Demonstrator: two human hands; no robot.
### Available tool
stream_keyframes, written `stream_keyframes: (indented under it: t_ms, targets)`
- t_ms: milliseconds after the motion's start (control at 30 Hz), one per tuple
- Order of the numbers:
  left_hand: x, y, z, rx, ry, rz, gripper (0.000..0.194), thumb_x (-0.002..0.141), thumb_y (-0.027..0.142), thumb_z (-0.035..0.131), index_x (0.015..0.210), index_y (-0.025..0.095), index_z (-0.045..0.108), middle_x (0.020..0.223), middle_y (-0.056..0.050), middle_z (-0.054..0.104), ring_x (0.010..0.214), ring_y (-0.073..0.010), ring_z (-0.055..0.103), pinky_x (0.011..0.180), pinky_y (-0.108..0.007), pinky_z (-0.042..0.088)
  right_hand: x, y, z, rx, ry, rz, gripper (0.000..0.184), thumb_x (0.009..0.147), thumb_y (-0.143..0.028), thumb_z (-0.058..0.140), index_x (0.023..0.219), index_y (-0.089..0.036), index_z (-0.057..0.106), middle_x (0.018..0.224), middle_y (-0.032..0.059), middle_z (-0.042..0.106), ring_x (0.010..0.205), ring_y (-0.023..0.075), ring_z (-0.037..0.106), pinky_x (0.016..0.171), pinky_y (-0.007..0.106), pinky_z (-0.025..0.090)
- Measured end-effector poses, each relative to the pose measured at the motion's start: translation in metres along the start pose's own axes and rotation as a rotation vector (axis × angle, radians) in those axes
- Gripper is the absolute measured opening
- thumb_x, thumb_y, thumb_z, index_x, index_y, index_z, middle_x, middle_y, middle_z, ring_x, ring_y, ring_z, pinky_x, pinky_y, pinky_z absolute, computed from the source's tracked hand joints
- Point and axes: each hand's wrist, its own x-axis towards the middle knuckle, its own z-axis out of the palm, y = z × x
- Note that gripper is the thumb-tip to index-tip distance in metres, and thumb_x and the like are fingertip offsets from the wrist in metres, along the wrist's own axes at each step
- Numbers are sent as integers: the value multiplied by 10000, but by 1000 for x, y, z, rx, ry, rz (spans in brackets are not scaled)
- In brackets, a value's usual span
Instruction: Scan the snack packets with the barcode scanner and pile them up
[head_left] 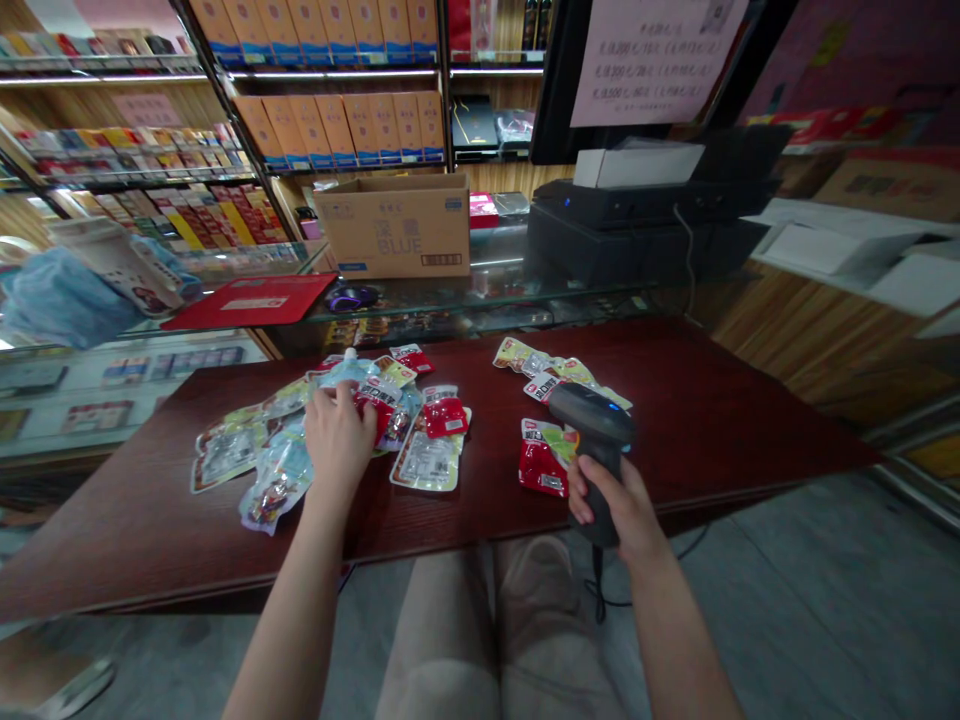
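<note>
Wall shelves (330, 72) of boxed stock across the back, partly blocked from where I stand by the cardboard box. Dark red worktop (487, 450) in front of the person. Beyond it, black machine (600, 240) at right, then cardboard box (394, 230) and red mat (251, 300) on the glass display case. Pouch heap (277, 470) on the worktop's left half, partly hidden by the left hand (337, 430); its fingers bend down onto the pouches, can't tell if pinching any. Second pouch cluster (517, 355) right of the middle. Right hand (619, 500) has its fingers wrapped round the handle of the scanner (592, 415), which covers part of that cluster. Red packet (541, 465) lies just left of the scanner. Smallest: mouse (352, 298) beside the mat.
</note>
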Motion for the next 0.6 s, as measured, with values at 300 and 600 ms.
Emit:
stream_keyframes:
  t_ms: [300,600]
  targets:
    - [-8,17,8,175,-104,94,394,926,360,366,1064,146,667,1150,-198,544,1062,-379,485,869,-507,400,15,-12,-35,-9,14,-77,331,781,-397,720,734,-199,459,562,-65,504,354,51,422,376,203,347]
    - [-24,63,13,194,-125,215,326,907,277,435,1128,122,617,1190,-212,548,1089,-398,496,856,-504,409,19,-26,-53,5,60,-96,346,747,-394,733,941,-201,522,543,-77,495,353,59,407,376,206,345]
